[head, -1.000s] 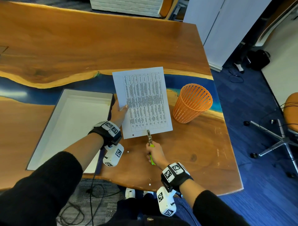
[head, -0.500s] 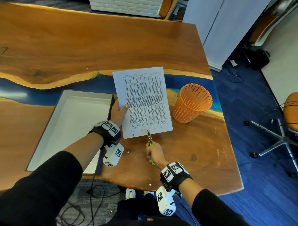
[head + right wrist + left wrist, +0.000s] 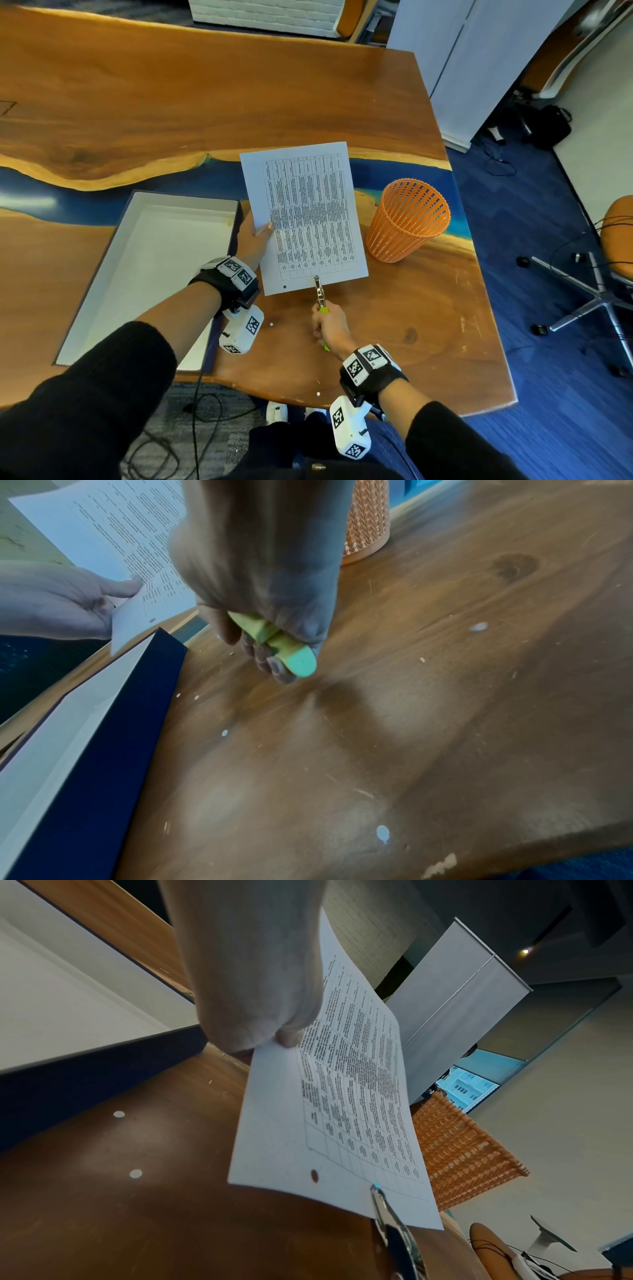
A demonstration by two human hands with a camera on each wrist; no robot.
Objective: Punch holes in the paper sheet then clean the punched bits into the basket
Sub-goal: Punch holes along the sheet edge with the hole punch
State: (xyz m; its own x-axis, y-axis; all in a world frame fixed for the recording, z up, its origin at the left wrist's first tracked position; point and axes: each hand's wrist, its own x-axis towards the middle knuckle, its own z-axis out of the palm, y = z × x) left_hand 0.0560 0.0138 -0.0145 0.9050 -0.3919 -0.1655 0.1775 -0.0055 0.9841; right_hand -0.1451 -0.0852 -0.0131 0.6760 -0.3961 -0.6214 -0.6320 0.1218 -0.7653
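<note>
Gripping punch (image 3: pixel 320 293), right hand (image 3: pixel 331 329); sheet (image 3: pixel 303 216) print unreadable.

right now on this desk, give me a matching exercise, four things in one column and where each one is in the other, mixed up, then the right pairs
Things:
1. paper sheet
2. hole punch
3. basket
4. punched bits

Places:
A. standing on the table, right of the sheet
B. loose on the table near the front edge
C. pinched at its left edge by the left hand
D. gripped by the right hand, its nose on the sheet's bottom edge

Pairs: 1-C, 2-D, 3-A, 4-B
</note>
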